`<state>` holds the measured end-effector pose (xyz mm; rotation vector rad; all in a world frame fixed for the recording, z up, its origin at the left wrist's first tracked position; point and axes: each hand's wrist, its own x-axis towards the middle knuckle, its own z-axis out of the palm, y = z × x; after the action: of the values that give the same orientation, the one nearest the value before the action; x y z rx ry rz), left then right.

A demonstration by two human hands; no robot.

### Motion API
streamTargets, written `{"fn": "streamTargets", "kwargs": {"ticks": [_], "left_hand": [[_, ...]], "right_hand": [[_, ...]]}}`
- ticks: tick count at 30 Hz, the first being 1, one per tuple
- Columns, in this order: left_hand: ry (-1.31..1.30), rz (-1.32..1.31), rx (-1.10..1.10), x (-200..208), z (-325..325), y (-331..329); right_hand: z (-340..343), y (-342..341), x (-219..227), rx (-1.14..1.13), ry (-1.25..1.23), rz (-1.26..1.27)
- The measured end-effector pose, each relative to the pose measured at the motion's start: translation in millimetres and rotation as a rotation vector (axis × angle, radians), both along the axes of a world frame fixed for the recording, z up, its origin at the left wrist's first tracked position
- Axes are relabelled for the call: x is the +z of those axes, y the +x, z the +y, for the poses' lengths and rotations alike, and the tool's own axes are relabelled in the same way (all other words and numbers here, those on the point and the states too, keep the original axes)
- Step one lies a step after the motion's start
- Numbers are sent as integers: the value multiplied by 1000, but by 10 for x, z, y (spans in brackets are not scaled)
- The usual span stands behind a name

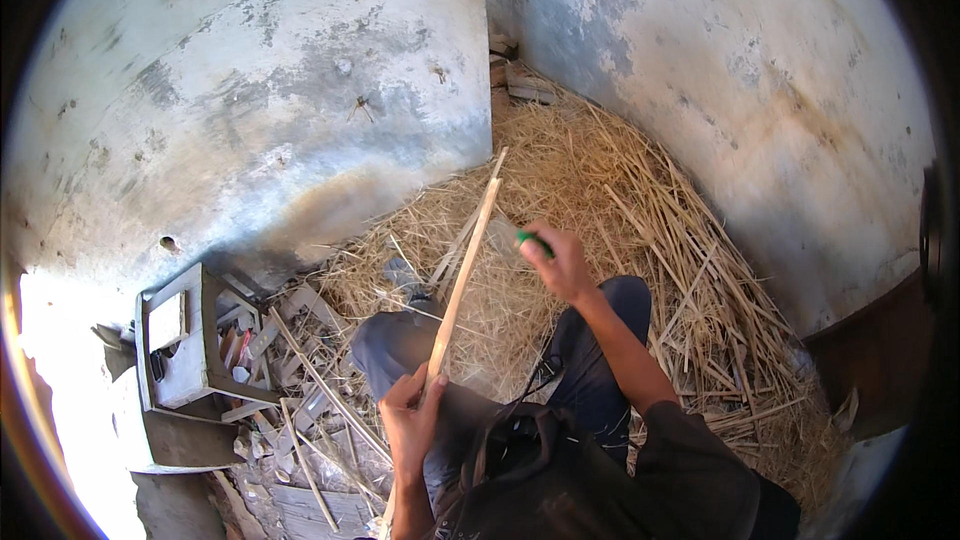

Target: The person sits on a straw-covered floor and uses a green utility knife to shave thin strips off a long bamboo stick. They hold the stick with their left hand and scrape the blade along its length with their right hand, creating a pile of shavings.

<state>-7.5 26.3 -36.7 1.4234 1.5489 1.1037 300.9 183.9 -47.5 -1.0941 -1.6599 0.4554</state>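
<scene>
My left hand [410,410] is closed around the lower part of a long, pale split strip of bamboo or wood [463,285]. The strip slants up and away over my knees, its far end above the straw. To the right of it, my right hand [560,265] grips a tool with a green handle [535,242]. A thin blade seems to point from the handle toward the strip, but it is too faint to make out, so I cannot tell whether it touches. Both knees are bent below the strip.
Dry shavings [560,155] cover the floor ahead, with long split sticks [690,270] heaped at the right. At the left stands a worn wooden box-like frame [190,380] beside scraps and loose sticks [315,465]. Peeling walls [330,90] meet in the far corner.
</scene>
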Motion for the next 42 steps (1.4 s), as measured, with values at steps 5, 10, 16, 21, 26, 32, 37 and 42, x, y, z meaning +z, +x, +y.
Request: {"fn": "streamTargets", "kwargs": {"ticks": [5, 10, 16, 21, 26, 32, 37, 42], "left_hand": [[-40, -210, -20, -148, 159, 173], [-133, -260, -46, -34, 174, 297], [-107, -203, -55, 52, 164, 370], [-72, -177, -52, 74, 149, 390], [-104, -132, -41, 144, 108, 367], [-55, -70, -24, 39, 10, 313], [-72, -69, -28, 7, -136, 213], [-140, -17, -98, 27, -352, 40]], "right_hand": [[-227, -284, 27, 222, -60, -112], [-255, -329, -20, 256, 5, -164], [-257, -300, -43, 178, 47, -193], [-234, -286, -49, 129, 131, -187], [-190, -229, -10, 77, 139, -224], [-91, -155, -27, 16, 185, -219], [45, -20, -38, -154, 77, -165], [182, 239, -127, -398, -92, -163]]}}
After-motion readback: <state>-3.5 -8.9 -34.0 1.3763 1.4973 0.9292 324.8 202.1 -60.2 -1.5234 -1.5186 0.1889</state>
